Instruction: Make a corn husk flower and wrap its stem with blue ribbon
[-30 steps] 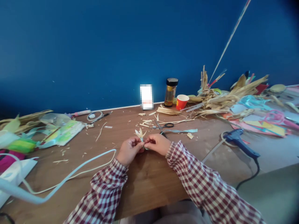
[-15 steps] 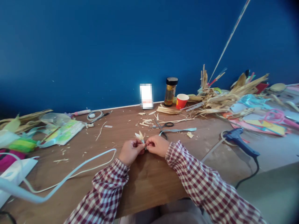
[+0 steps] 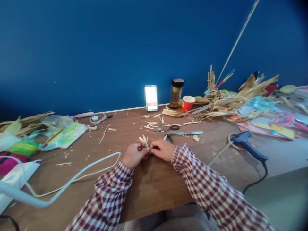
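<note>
My left hand (image 3: 133, 155) and my right hand (image 3: 163, 149) meet over the middle of the brown wooden table (image 3: 154, 189). Both are closed in a pinch on a small pale husk flower (image 3: 143, 140), whose pointed petals stick up just beyond the fingertips. The base of the flower, with a bit of light blue wrap, is hidden between the fingers. Black-handled scissors (image 3: 171, 129) and a light blue paper strip (image 3: 185, 133) lie just beyond my right hand. Both sleeves are red-and-white checked.
A blue glue gun (image 3: 247, 145) with its black cord lies at the right. Dry husks (image 3: 231, 101), a red paper cup (image 3: 187, 103) and a dark-lidded jar (image 3: 176, 93) stand by the blue wall. Coloured papers and packets (image 3: 60, 134) lie left; a pale blue cord (image 3: 79, 173) loops across the front.
The hands have stayed together on the husk flower, with only small finger shifts. The view has moved slightly.
</note>
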Demonstrator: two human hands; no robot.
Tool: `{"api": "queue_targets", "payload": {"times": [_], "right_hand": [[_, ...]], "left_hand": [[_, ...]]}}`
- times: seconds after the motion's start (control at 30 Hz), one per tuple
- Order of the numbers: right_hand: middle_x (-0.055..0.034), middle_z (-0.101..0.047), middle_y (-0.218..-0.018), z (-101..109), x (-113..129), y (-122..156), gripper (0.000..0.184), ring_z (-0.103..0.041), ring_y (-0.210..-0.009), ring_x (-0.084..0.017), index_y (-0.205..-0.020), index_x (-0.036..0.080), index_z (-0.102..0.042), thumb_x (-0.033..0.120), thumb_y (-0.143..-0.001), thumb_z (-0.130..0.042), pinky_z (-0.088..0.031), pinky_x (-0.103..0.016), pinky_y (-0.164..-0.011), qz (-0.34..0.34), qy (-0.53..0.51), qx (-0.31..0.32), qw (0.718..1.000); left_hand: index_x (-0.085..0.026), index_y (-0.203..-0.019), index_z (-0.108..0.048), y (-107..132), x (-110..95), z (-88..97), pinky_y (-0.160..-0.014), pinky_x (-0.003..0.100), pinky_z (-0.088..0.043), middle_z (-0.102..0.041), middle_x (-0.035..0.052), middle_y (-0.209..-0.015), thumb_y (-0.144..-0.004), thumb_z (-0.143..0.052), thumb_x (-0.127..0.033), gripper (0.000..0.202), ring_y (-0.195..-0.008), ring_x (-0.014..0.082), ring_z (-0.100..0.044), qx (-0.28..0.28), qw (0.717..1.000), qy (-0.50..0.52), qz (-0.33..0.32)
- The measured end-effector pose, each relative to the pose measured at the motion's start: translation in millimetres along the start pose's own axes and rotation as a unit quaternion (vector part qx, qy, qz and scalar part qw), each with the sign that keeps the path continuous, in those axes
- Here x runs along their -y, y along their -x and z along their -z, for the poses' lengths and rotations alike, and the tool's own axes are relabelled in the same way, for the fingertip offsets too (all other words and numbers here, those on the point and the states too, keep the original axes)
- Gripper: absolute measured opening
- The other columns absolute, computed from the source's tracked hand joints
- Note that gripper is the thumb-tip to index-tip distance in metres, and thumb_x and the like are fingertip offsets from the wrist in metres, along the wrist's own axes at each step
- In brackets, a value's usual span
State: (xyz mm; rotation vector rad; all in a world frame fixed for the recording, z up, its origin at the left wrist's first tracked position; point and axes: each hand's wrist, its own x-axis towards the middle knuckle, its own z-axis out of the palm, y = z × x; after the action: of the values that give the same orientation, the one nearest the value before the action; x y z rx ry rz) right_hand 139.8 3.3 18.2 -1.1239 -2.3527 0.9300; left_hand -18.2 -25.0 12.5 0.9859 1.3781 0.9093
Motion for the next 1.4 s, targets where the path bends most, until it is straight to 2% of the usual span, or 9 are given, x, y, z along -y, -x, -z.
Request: {"api": "queue_targets", "payload": {"times": [0.2,0.33,0.67,0.9,1.17,1.3,1.4], "right_hand": [[0.0016,-0.057,-0.064,1.3,1.8,0.0,0.012,-0.047,-0.057,-0.009,-0.078,0.015,-0.061,0.014,-0.073,-0.051,-0.032,-0.02,-0.055,-0.012,-0.008,0.0,1.0],[0.0005,-0.059,-0.064,1.1,-0.9,0.3,0.01,-0.048,-0.057,-0.009,-0.075,0.015,-0.064,0.018,-0.07,-0.055,-0.033,-0.02,-0.054,-0.015,-0.003,-0.005,1.0],[0.0003,-0.058,-0.058,1.1,-0.5,0.3,0.015,-0.045,-0.052,-0.009,-0.073,0.016,-0.067,0.021,-0.069,-0.053,-0.03,-0.02,-0.05,-0.033,0.01,0.006,0.999],[0.0017,-0.052,-0.052,1.6,0.8,-0.4,0.018,-0.041,-0.05,-0.008,-0.068,0.015,-0.067,0.028,-0.069,-0.055,-0.028,-0.019,-0.049,-0.052,0.006,-0.01,0.999],[0.002,-0.051,-0.052,0.3,-2.2,-0.5,0.02,-0.042,-0.05,-0.007,-0.07,0.014,-0.066,0.026,-0.07,-0.051,-0.028,-0.018,-0.048,-0.044,-0.001,0.01,0.999],[0.0012,-0.054,-0.056,-0.2,-3.2,0.3,0.02,-0.045,-0.053,-0.008,-0.073,0.014,-0.066,0.025,-0.071,-0.05,-0.029,-0.018,-0.049,-0.036,0.004,0.009,0.999],[0.0014,-0.054,-0.055,-1.1,-1.7,1.0,0.017,-0.043,-0.052,-0.008,-0.071,0.014,-0.066,0.024,-0.07,-0.052,-0.027,-0.019,-0.048,-0.041,0.021,0.003,0.999]], "left_hand": [[-0.015,-0.062,-0.054,1.7,-4.0,0.0,-0.052,0.023,-0.05,-0.06,-0.0014,-0.051,-0.057,-0.072,-0.024,0.021,-0.051,0.0116,-0.058,-0.006,1.0,0.009,0.024],[-0.015,-0.062,-0.053,1.7,-4.6,0.1,-0.054,0.024,-0.05,-0.06,-0.0006,-0.051,-0.06,-0.07,-0.023,0.018,-0.051,0.0113,-0.058,0.006,1.0,-0.003,0.03],[-0.016,-0.061,-0.054,1.2,-1.8,-3.4,-0.049,0.024,-0.048,-0.057,-0.0028,-0.05,-0.058,-0.069,-0.024,0.017,-0.047,0.0121,-0.056,0.017,0.999,-0.017,-0.021],[-0.015,-0.064,-0.055,0.8,0.9,-3.2,-0.051,0.023,-0.048,-0.058,-0.0029,-0.053,-0.058,-0.07,-0.027,0.019,-0.048,0.0111,-0.056,0.015,0.999,-0.004,-0.045],[-0.013,-0.067,-0.056,0.7,2.3,-2.8,-0.052,0.023,-0.048,-0.058,-0.0035,-0.054,-0.057,-0.072,-0.032,0.026,-0.05,0.01,-0.056,0.019,0.999,-0.002,-0.044],[-0.012,-0.074,-0.059,1.8,-0.6,0.9,-0.054,0.023,-0.048,-0.062,-0.0008,-0.063,-0.056,-0.072,-0.034,0.031,-0.057,0.0111,-0.058,0.029,0.998,-0.01,-0.053],[-0.013,-0.078,-0.059,1.7,-3.5,4.7,-0.056,0.023,-0.049,-0.063,-0.0007,-0.067,-0.054,-0.074,-0.032,0.035,-0.061,0.0117,-0.059,0.011,0.999,-0.006,-0.049]]}}
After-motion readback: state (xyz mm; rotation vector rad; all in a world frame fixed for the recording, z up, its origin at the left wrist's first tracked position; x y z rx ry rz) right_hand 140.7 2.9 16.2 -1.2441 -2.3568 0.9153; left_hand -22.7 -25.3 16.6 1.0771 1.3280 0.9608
